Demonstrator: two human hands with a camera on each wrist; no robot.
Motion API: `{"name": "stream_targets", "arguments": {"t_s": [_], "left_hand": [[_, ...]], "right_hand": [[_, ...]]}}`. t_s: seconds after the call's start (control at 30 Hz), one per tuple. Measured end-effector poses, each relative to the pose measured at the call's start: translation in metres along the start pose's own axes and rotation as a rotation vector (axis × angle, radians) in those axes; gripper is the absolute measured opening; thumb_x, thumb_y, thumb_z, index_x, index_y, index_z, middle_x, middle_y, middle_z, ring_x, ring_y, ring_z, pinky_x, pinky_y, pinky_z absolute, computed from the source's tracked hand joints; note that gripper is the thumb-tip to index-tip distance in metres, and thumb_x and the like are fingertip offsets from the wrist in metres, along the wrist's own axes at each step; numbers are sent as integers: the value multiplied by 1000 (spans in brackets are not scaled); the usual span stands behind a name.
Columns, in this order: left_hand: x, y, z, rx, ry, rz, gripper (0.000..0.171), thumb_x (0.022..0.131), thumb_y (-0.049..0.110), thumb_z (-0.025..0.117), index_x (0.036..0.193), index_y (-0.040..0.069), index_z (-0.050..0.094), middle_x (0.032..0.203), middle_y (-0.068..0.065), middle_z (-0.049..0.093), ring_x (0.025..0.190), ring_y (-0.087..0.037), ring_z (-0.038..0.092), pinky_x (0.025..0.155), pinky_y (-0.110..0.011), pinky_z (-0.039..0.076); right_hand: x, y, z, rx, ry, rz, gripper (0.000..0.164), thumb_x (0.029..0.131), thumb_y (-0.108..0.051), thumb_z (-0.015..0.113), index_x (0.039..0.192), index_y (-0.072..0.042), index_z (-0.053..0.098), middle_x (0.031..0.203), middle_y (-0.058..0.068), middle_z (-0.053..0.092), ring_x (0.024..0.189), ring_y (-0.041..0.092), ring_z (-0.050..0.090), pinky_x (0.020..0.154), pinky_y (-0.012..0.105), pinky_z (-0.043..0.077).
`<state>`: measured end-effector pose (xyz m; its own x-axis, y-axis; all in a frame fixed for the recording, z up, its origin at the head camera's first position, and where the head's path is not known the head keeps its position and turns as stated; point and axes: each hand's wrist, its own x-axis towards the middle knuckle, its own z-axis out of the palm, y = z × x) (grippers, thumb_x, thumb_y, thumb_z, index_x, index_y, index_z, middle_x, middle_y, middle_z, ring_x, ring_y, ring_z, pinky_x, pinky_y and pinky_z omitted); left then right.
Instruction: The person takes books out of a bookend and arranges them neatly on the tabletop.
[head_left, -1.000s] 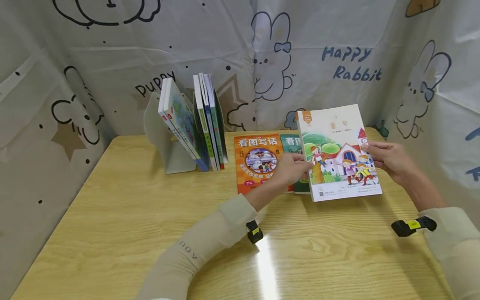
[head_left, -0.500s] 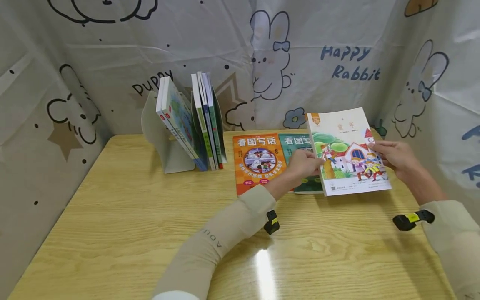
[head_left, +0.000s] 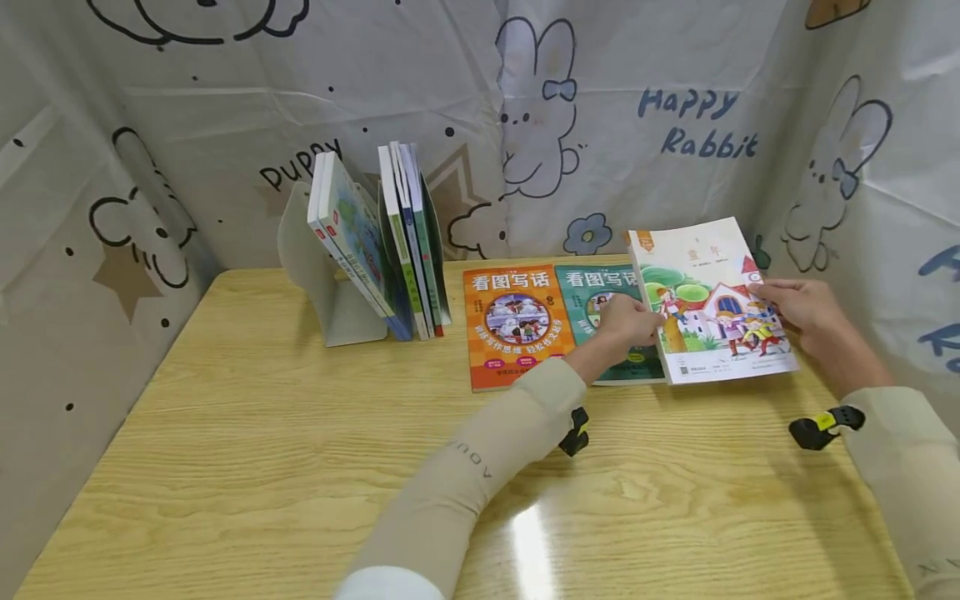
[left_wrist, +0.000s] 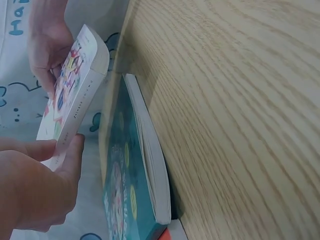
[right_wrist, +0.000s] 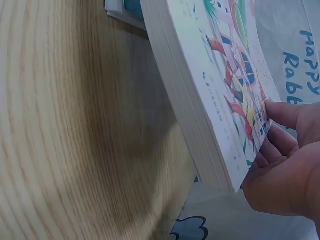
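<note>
A thick white book (head_left: 712,308) with a colourful picture of children and a house is held off the table between both hands. My left hand (head_left: 628,323) pinches its spine side, thumb on the cover, as the left wrist view shows. The opposite edge is gripped by my right hand (head_left: 806,310); in the right wrist view the thumb lies on the cover and the fingers go behind. Under and left of it lies a green book (head_left: 600,287), partly hidden by the left hand and the white book. Beside that is an orange book (head_left: 517,329), flat on the table.
At the back left a pale metal bookend (head_left: 330,304) stands with two books (head_left: 348,233) leaning to one side and several thin books (head_left: 411,242) upright. A printed cloth (head_left: 420,92) hangs behind the wooden table (head_left: 300,467).
Both hands have carried the white book to the right and slightly lower. More of the orange and green covers shows. The books in the bookend have stayed in place.
</note>
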<state>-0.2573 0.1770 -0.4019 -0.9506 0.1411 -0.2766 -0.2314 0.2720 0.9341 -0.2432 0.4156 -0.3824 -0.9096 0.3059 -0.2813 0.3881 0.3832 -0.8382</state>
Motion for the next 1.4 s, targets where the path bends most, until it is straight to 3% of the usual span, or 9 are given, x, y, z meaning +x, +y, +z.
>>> {"name": "stream_targets", "arguments": {"t_s": [0.17, 0.3, 0.57, 0.77, 0.9, 1.07, 1.2, 1.3, 1.4], "left_hand": [[7, 0, 8, 63, 6, -9, 48, 93, 13, 73, 52, 6, 48, 80, -2, 70, 65, -13, 67, 67, -30, 59], [12, 0, 13, 93, 9, -26, 45, 93, 15, 73, 54, 6, 51, 75, -2, 69, 65, -14, 68, 66, -30, 58], [18, -1, 22, 35, 5, -88, 25, 91, 14, 75, 70, 2, 68, 70, -4, 67, 60, -14, 67, 64, -29, 59], [19, -1, 34, 11, 13, -119, 29, 92, 12, 74, 66, 3, 62, 73, -5, 66, 60, -13, 64, 64, -29, 58], [17, 1, 39, -22, 24, -145, 21, 90, 11, 76, 74, 1, 67, 74, -5, 66, 64, -14, 66, 66, -29, 58], [13, 2, 38, -144, -33, -176, 9, 87, 2, 76, 86, -3, 69, 81, -6, 66, 74, -17, 69, 72, -30, 59], [11, 0, 35, -216, -118, -151, 16, 87, -6, 72, 76, -2, 60, 81, -9, 62, 73, -22, 65, 77, -35, 59], [13, -1, 38, -196, -131, -130, 18, 88, -5, 71, 77, 0, 59, 79, -11, 61, 70, -21, 64, 76, -34, 59], [17, -1, 45, -122, -78, -144, 10, 87, -1, 74, 83, 2, 66, 79, -7, 63, 69, -16, 66, 69, -28, 59]], "right_hand": [[4, 2, -3, -20, 2, -20, 71, 101, -42, 58, 150, 3, 34, 72, -17, 62, 67, 5, 63, 63, 26, 56], [6, 3, -3, -42, 20, -24, 70, 101, -39, 57, 150, 6, 35, 73, -15, 60, 66, 6, 62, 60, 26, 56], [10, 7, -6, -94, 71, 26, 70, 99, -42, 57, 150, 3, 38, 91, -2, 57, 70, 8, 57, 59, 25, 51], [13, 13, -10, -28, 76, 81, 69, 100, -40, 57, 151, 0, 36, 79, -10, 57, 69, 7, 57, 59, 25, 50], [13, 15, -10, 8, 91, 90, 67, 101, -39, 56, 152, 0, 36, 76, -13, 57, 69, 6, 57, 58, 24, 49], [12, 18, -12, -1, 118, 121, 65, 102, -40, 53, 153, -3, 36, 95, -5, 55, 78, 7, 54, 57, 21, 46], [11, 21, -15, 11, 135, 144, 65, 102, -42, 52, 154, -6, 35, 99, -2, 54, 80, 10, 54, 57, 21, 47], [13, 23, -17, 16, 149, 149, 65, 102, -43, 51, 154, -7, 34, 105, 1, 55, 82, 11, 54, 58, 22, 47], [17, 26, -17, -12, 155, 137, 65, 103, -44, 49, 154, -6, 33, 122, 9, 50, 92, 15, 51, 64, 24, 45]]}}
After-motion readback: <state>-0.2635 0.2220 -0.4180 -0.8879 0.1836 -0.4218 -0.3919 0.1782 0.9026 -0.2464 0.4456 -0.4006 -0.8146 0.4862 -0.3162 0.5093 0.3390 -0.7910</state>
